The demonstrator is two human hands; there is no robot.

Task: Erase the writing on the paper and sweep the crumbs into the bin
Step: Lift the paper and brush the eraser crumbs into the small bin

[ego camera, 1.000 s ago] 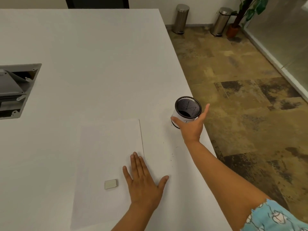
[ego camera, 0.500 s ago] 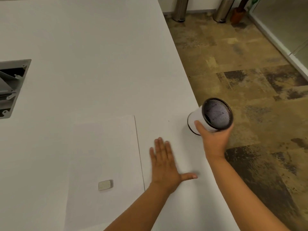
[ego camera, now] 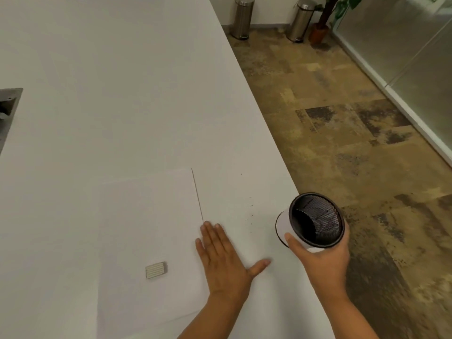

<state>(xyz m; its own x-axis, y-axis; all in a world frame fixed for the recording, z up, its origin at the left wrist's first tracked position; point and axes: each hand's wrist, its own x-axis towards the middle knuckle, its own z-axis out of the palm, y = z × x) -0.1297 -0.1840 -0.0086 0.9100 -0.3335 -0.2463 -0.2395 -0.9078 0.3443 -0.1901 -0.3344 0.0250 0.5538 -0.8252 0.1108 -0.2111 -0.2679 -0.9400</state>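
I have the white table (ego camera: 122, 94) edge as my guide; the step in hand, as I judge it, is sweeping, so I should keep my left hand (ego camera: 223, 260) flat, fingers together and spread wide of the thumb, and drag it toward the edge in one low pass; my right hand (ego camera: 322, 259) is wrapped around the mesh bin (ego camera: 315, 221), tilted with its mouth up toward me, and I should drop its rim just below the edge. The paper (ego camera: 146, 228) looks blank; the ridged eraser (ego camera: 156, 270) lies on it; the dark crumbs (ego camera: 250, 214) sit scattered between hand and bin.
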